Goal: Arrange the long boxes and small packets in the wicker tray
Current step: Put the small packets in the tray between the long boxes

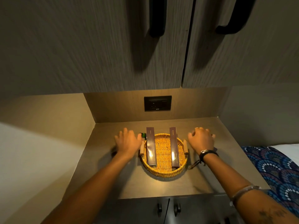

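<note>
A round wicker tray (164,171) with wooden side handles sits in the middle of the counter. Two long dark purple boxes lie in it lengthwise: the left box (151,146) and the right box (174,147), their far ends sticking out over the rim. A small green packet (143,135) shows on the counter just left of the left box. My left hand (127,142) hovers palm down left of the tray, fingers spread, covering whatever is beneath. My right hand (201,139) is right of the tray, fingers curled downward; I cannot tell whether it holds anything.
The counter (161,186) is a narrow niche with a side wall on the left and a back wall bearing a black socket plate (157,103). Cupboard doors with black handles hang overhead. A patterned blue bed cover (275,167) lies to the right. Cabinet doors are below.
</note>
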